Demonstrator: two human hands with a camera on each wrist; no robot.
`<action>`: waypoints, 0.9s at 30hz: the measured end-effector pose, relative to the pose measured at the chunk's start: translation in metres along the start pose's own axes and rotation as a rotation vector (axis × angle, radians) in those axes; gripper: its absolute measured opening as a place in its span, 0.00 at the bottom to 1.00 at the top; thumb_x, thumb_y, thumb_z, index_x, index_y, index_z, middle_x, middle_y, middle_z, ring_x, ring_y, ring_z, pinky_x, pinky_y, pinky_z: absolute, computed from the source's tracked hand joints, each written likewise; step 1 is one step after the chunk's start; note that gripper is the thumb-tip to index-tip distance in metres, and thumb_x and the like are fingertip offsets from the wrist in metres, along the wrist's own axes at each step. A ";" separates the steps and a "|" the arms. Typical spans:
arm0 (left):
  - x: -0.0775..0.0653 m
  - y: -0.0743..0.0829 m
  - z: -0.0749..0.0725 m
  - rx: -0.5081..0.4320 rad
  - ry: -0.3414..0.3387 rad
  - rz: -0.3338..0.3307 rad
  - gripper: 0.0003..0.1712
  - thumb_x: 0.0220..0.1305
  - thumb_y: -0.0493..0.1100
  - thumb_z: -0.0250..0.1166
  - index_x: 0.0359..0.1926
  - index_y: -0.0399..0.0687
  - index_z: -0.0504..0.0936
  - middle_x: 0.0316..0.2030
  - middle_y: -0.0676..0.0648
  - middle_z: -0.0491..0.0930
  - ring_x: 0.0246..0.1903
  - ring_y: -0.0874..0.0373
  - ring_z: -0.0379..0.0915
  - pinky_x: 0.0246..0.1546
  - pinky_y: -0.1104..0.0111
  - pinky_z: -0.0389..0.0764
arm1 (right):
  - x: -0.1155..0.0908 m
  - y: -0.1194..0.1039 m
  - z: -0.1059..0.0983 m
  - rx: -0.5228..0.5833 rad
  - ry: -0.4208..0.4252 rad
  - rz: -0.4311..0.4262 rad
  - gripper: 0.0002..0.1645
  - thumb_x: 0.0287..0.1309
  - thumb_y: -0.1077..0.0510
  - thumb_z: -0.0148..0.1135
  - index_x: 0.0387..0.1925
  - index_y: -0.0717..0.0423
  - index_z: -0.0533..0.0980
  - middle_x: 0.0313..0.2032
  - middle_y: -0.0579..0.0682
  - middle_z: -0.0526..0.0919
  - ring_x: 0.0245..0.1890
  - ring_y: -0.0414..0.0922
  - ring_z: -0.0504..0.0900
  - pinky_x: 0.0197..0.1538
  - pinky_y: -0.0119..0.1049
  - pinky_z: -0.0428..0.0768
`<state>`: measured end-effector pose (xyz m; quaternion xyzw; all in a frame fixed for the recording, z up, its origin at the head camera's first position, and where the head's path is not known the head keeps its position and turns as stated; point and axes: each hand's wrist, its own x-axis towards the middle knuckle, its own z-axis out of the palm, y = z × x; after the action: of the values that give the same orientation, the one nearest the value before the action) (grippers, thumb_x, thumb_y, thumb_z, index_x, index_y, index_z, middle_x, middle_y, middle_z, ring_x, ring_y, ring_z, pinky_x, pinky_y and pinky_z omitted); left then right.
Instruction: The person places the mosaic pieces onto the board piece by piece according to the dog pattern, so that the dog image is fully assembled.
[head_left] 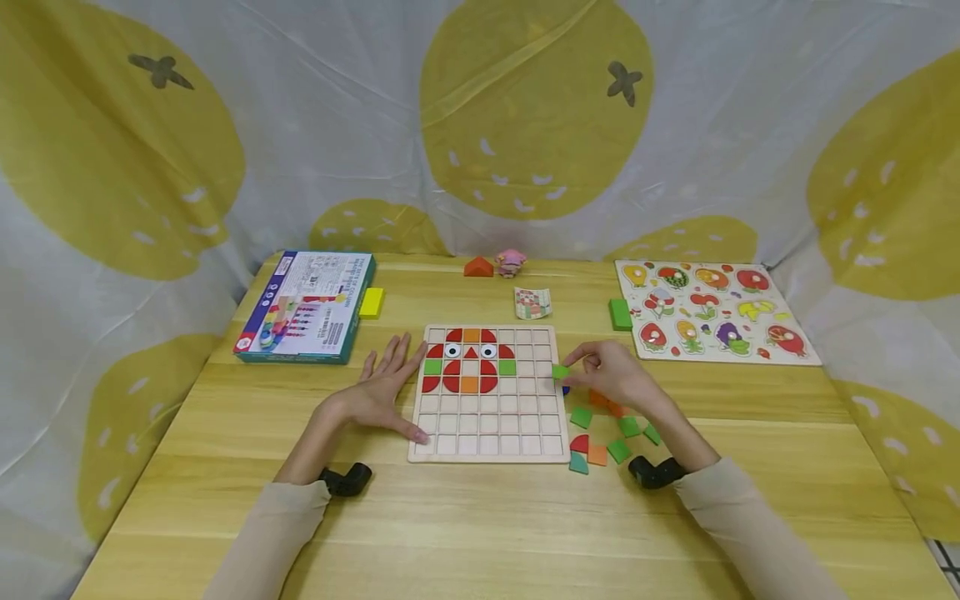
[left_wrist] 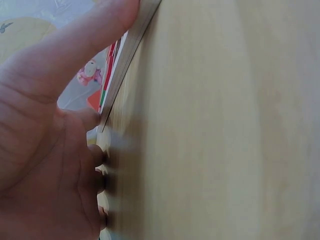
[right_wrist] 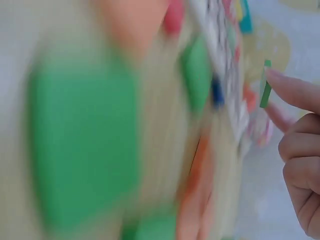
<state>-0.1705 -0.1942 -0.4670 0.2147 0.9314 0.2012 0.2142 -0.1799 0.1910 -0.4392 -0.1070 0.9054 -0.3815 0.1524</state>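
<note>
A wooden grid board [head_left: 487, 425] lies mid-table, its upper left cells filled with red, orange, green and eye-printed tiles. My left hand [head_left: 385, 396] rests at the board's left side, fingers spread, thumb on the lower left corner. In the left wrist view the thumb [left_wrist: 65, 55] lies against the board's edge [left_wrist: 131, 47]. My right hand [head_left: 611, 372] pinches a green square tile [head_left: 560, 372] between thumb and index finger at the board's right edge. The right wrist view shows that tile [right_wrist: 266, 84] held edge-on, above the table, with the other fingers curled.
Loose green tiles [head_left: 581, 417], a red quarter-circle [head_left: 580, 443], an orange square [head_left: 597, 455] and a teal piece [head_left: 578, 463] lie right of the board. A box [head_left: 307, 304] stands left, a fruit puzzle [head_left: 708, 312] right. Behind are a pattern card [head_left: 532, 303] and pink figurine [head_left: 511, 262].
</note>
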 end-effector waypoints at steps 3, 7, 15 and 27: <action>-0.001 0.000 0.000 -0.003 -0.002 -0.007 0.82 0.32 0.73 0.75 0.77 0.55 0.31 0.75 0.39 0.19 0.75 0.40 0.13 0.71 0.38 0.24 | 0.003 -0.024 0.019 0.029 -0.030 -0.031 0.12 0.49 0.53 0.74 0.36 0.50 0.84 0.13 0.43 0.56 0.14 0.40 0.52 0.20 0.29 0.54; 0.000 0.001 0.002 0.013 0.005 -0.003 0.81 0.32 0.74 0.74 0.77 0.56 0.31 0.75 0.39 0.19 0.75 0.40 0.14 0.71 0.38 0.25 | 0.010 -0.051 0.049 0.052 -0.070 -0.037 0.12 0.44 0.54 0.77 0.33 0.50 0.85 0.12 0.44 0.56 0.15 0.40 0.54 0.21 0.30 0.54; 0.001 0.003 0.002 0.011 0.010 0.007 0.81 0.33 0.72 0.75 0.77 0.55 0.32 0.75 0.38 0.20 0.75 0.39 0.15 0.71 0.37 0.25 | 0.021 -0.076 0.094 0.038 -0.056 -0.003 0.14 0.39 0.55 0.80 0.29 0.53 0.83 0.16 0.44 0.72 0.18 0.40 0.62 0.23 0.30 0.58; -0.003 0.001 0.001 0.010 0.011 -0.001 0.81 0.33 0.73 0.75 0.77 0.55 0.32 0.75 0.38 0.20 0.75 0.39 0.15 0.70 0.37 0.25 | 0.024 -0.073 0.103 0.116 -0.035 -0.047 0.12 0.41 0.58 0.78 0.33 0.49 0.88 0.13 0.43 0.69 0.14 0.39 0.57 0.21 0.28 0.53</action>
<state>-0.1680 -0.1947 -0.4664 0.2141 0.9337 0.1976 0.2080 -0.1598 0.0663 -0.4592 -0.1259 0.8762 -0.4348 0.1655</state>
